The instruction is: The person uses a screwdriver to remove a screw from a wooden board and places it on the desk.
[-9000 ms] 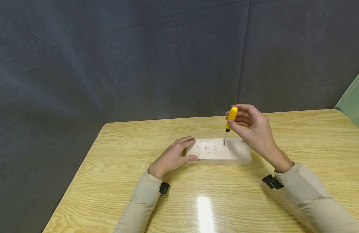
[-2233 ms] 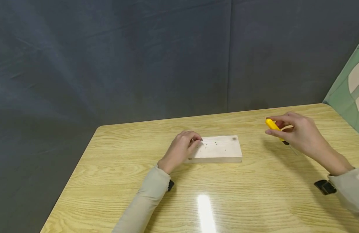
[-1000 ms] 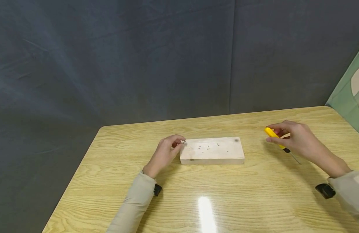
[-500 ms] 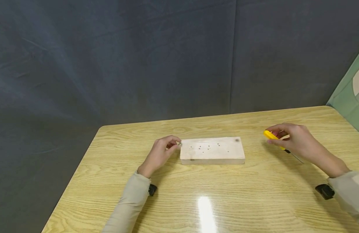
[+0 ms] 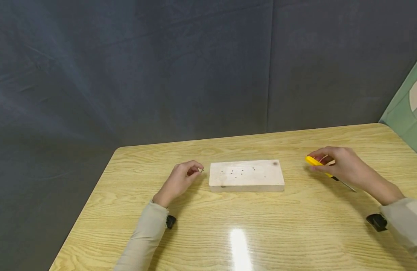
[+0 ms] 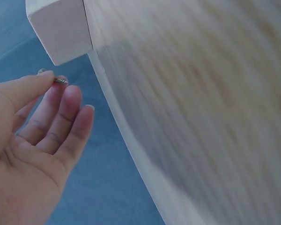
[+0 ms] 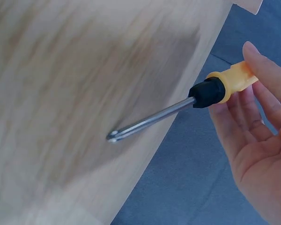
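Between thumb and forefinger my left hand (image 5: pixel 180 180) pinches a small metal screw (image 6: pixel 61 80), just left of the wooden block (image 5: pixel 246 180) and apart from it. The pale block lies flat on the table, with several small dark holes in its top face. Off to the block's right, my right hand (image 5: pixel 344 165) holds a screwdriver (image 7: pixel 208 91) by its yellow handle. Its black collar and metal shaft point down and toward the near right, and the cross-shaped tip shows in the right wrist view.
The wood-grain table (image 5: pixel 279 229) carries the block near its far side. Behind it hangs a dark blue-grey cloth (image 5: pixel 195 75). A green patterned panel (image 5: pixel 406 101) stands at the far right corner. Light glares on the table (image 5: pixel 240 248) near the front.
Earlier the screwdriver stood on a screw in the block; my right hand has since carried it right. My left hand, first steadying the block, has moved left off it with the screw.
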Motion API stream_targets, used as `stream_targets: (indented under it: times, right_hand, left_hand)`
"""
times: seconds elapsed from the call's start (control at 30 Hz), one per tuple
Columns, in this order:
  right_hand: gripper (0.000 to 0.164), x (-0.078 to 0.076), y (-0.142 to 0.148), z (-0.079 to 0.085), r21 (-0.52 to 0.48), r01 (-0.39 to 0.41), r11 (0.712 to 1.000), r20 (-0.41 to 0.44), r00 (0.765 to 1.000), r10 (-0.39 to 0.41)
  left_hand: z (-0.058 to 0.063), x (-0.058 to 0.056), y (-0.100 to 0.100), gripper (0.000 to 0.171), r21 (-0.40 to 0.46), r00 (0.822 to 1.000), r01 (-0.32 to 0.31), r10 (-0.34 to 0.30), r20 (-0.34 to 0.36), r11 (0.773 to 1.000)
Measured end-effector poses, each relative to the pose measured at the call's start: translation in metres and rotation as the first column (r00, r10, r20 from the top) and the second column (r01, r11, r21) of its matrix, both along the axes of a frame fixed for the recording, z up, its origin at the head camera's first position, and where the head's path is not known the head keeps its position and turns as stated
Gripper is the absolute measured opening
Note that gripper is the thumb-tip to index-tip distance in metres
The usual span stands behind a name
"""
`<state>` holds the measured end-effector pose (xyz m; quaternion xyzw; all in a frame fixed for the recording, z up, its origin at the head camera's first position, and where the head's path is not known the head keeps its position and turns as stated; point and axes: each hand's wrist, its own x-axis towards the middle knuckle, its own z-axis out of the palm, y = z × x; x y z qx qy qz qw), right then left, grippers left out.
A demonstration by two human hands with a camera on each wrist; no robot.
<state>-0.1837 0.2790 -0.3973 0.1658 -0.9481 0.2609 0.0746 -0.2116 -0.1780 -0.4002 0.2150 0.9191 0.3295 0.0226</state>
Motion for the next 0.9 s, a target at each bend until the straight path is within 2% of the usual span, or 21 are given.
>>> stream_targets:
  times: [0.43,0.67,0.9]
  right_hand:
    - [0.039,-0.001,0.007,-0.008,0.021,-0.016,1.0,0.086,0.996,0.014]
    - [0.035,-0.003,0.009,-0.013,0.051,-0.049,0.997,0.115,0.992,0.043]
    - [0.033,-0.004,0.011,-0.016,0.039,-0.075,0.996,0.137,0.988,0.07]
  left_hand:
    - [-0.002,-0.003,-0.018,0.011,-0.079,0.993,0.063,-0.055,0.102,0.995]
    - [-0.001,-0.003,-0.02,0.007,-0.105,0.983,0.067,-0.047,0.175,0.992]
    - [-0.001,-0.003,-0.018,0.007,-0.132,0.979,0.074,-0.046,0.2,0.989]
